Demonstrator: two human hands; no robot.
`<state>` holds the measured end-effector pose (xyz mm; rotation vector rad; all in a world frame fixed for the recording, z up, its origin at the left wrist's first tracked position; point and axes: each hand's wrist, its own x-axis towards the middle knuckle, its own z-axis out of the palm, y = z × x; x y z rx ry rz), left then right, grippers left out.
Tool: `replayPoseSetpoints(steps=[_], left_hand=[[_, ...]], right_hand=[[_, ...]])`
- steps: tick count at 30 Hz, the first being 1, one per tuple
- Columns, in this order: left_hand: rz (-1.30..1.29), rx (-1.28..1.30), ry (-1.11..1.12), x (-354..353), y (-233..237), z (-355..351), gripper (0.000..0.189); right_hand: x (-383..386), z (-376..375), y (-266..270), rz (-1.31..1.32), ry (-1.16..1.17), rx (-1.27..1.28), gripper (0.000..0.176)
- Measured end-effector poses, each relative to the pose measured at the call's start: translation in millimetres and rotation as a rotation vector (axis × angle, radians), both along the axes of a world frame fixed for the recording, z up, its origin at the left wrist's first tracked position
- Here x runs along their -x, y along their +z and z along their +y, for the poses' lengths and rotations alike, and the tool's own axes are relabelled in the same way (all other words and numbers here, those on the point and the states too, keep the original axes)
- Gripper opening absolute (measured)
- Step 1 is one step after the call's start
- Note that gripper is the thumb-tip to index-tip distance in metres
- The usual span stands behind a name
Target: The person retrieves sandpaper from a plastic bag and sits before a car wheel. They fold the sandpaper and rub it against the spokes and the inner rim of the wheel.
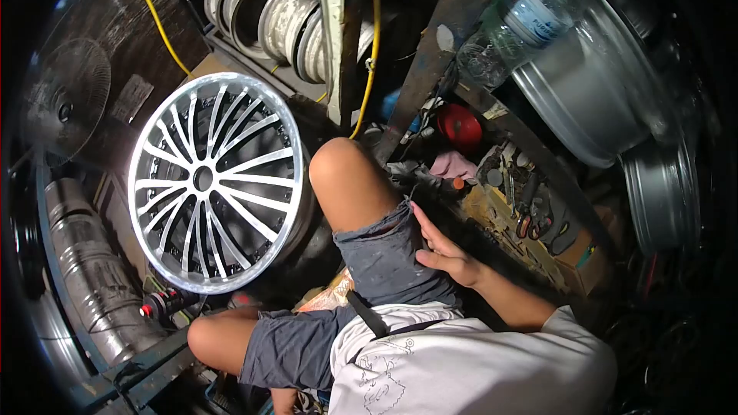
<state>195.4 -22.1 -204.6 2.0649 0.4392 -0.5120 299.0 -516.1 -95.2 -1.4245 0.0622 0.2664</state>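
My right hand [450, 257] is beside the grey shorts [392, 257] over my right thigh, its fingers stretched out and nothing in it. The fingertips are at the frayed hem of the shorts. Low in the view, below my left thigh, a small piece of my left arm or hand [284, 400] shows; its fingers are hidden. In front of my knees stands a car wheel rim [203, 178] with bright, thin spokes and a polished lip. It is tilted, its face towards me, and neither hand touches it.
More rims [288, 23] sit on a rack at the back, with large silver rims [576, 84] at right. Tools [526, 204] litter a bench beside a red round object [459, 127]. A yellow cable [374, 54] hangs down. At left are a fan [65, 111] and a black bottle [163, 304].
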Motion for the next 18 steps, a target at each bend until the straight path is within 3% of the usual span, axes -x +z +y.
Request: replayPoseSetpoints(steps=[3,4,6,7,10,12,17,18], left_hand=[[-0.001,0.001,0.001,3.4,4.7,8.5,0.027],[0.003,0.003,-0.003,4.8,4.9,10.2,0.028],[0.010,0.011,-0.014,4.7,5.6,13.5,0.029],[0.014,0.013,-0.011,6.1,6.3,14.9,0.030],[0.028,0.015,-0.009,8.7,8.9,21.9,0.032],[0.031,0.024,0.003,9.3,10.5,26.7,0.033],[0.027,-0.037,-0.084,11.6,35.6,45.9,0.035],[0.013,-0.085,-0.148,7.5,46.5,47.1,0.033]], right_hand=[[8.4,-0.9,-44.6,0.007,0.080,0.443,0.099],[9.0,-0.7,-75.3,-0.004,-0.020,0.373,0.104],[14.1,-14.2,-119.0,0.265,-0.086,0.059,0.096],[10.3,-18.2,-120.8,0.409,-0.126,-0.127,0.091],[22.0,-20.7,-114.6,0.655,-0.096,-0.299,0.079],[50.5,-30.2,-154.2,0.745,-0.134,-0.164,0.076],[79.9,-30.3,-173.6,0.959,-0.219,-0.151,0.071],[81.3,-29.0,-170.8,0.945,-0.217,-0.032,0.070]])
